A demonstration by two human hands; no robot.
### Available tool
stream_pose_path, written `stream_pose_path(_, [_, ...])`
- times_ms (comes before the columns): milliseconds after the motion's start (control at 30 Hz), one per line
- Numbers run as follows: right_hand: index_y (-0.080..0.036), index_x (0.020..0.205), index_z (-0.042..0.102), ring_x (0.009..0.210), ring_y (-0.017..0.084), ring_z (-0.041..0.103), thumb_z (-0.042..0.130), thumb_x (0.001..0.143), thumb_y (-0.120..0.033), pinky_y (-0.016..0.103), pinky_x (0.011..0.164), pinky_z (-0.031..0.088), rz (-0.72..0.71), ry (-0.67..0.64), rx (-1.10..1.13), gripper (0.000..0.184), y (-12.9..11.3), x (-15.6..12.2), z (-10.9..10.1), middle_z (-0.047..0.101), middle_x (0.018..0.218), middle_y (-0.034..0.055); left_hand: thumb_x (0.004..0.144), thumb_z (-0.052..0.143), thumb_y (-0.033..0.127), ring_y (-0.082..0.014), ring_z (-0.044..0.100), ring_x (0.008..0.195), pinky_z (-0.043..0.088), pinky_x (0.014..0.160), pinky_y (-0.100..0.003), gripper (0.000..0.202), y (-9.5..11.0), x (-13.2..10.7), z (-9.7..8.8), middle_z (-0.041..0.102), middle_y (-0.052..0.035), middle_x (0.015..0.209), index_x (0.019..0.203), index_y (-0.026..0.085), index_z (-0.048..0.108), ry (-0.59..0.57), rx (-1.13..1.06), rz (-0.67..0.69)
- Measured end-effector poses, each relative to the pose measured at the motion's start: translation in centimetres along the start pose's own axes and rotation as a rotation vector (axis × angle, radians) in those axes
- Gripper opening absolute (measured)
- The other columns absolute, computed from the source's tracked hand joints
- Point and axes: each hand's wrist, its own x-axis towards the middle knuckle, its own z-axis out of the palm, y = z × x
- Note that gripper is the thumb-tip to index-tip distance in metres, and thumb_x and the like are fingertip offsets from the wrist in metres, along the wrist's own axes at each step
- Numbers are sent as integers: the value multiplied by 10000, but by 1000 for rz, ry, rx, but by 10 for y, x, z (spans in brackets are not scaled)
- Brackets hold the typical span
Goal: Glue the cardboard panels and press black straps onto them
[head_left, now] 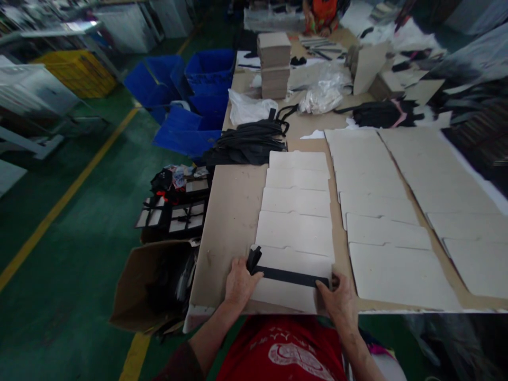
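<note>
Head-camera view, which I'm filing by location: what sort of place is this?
Likely a factory workshop: overlapping pale boards lie in rows on a worktable, and blue bins stand on a green floor marked with a yellow line.

The head camera looks forward and down from near above a table (pixel 234 203), the distance seemingly blurred.

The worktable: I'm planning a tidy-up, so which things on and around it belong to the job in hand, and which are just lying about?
Belongs to the job:
black strip, held by the left hand and right hand
card beneath it
other cards laid in rows, probably
heap of black strips, probably

Seemingly just lying about:
white plastic bag
clear plastic bag
blue bins
yellow crate
</note>
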Motion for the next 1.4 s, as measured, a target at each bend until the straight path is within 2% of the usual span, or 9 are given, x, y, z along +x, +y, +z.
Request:
stream_pose_path(133, [-170, 1106, 532, 856, 286, 605, 573, 801, -542, 391, 752, 486, -29, -56, 42, 482, -1, -21, 9, 601, 959, 100, 780, 732, 351, -271, 624, 1049, 455, 887, -312, 432, -28, -21, -2, 589, -118, 1134, 1118, 129, 583, -48, 29, -27])
stream_pose_path(300, [-199, 1095, 541, 943, 308, 597, 557, 858, -419, 441, 852, 498, -272, -109, 76, 324, -29, -42, 30, 596, 1008, 115, 840, 642, 414, -297, 614, 1113, 469, 926, -357, 490, -81, -37, -11, 583, -151, 1217, 1218, 120, 539, -55, 48, -155])
stream_pose_path(467, [-206, 1071, 577, 938, 302, 609, 497, 927, -444, 448, 842, 513, -378, -111, 197, 289, -64, -36, 32, 628, 987, 119, 758, 699, 489, -353, 609, 1134, 486, 920, -407, 645, -104, -30, -52, 597, -198, 1242, 1236, 88, 534, -13, 40, -243])
stream_pose_path(567, [-224, 903, 608, 781, 245, 620, 435, 965, -502, 372, 734, 515, -357, -234, 333, 333, -80, -29, 21, 647, 844, 73, 721, 705, 506, -286, 677, 903, 515, 745, -332, 475, -86, -30, -82, 692, -107, 940, 1022, 151, 610, -70, -223, -255])
stream_pose_path(667, [-220, 791, 620, 669, 201, 595, 433, 964, -507, 312, 643, 494, -327, -397, 465, 384, -104, -23, 7, 629, 724, 33, 717, 686, 491, -129, 542, 524, 402, 503, -239, 361, -49, -34, -94, 621, -5, 684, 864, 171, 604, -382, -697, -158])
stream_pose_path(800, [-207, 1122, 658, 847, 194, 627, 484, 952, -427, 296, 738, 529, -408, -452, 651, 328, -143, -17, -9, 681, 966, 56, 644, 769, 429, -63, 420, 420, 297, 412, -192, 392, -2, -34, -81, 577, 21, 597, 854, 142, 604, -709, -1054, -100])
stream_pose_path(1100, [-208, 1394, 498, 1041, 222, 597, 479, 984, -326, 401, 929, 529, -579, -366, 565, 427, -150, -9, -17, 544, 1283, 130, 603, 768, 347, -60, 433, 399, 287, 386, -173, 301, 42, -32, -60, 546, 33, 526, 736, 139, 597, -783, -1079, -159])
stream_pose_path(1300, [-216, 1162, 602, 993, 226, 605, 598, 883, -272, 379, 828, 574, -531, -329, 544, 285, -140, 1, -13, 560, 1178, 103, 611, 746, 342, -66, 447, 397, 306, 388, -182, 267, 50, -31, -46, 559, 25, 523, 709, 139, 605, -814, -1012, -164])
stream_pose_path(1400, [-215, 1095, 620, 1067, 239, 590, 612, 881, -264, 402, 907, 553, -581, -277, 504, 220, -134, 6, -15, 567, 1190, 102, 633, 720, 381, -66, 435, 382, 297, 380, -188, 274, 53, -32, -41, 538, 20, 491, 619, 145, 583, -825, -1011, -181])
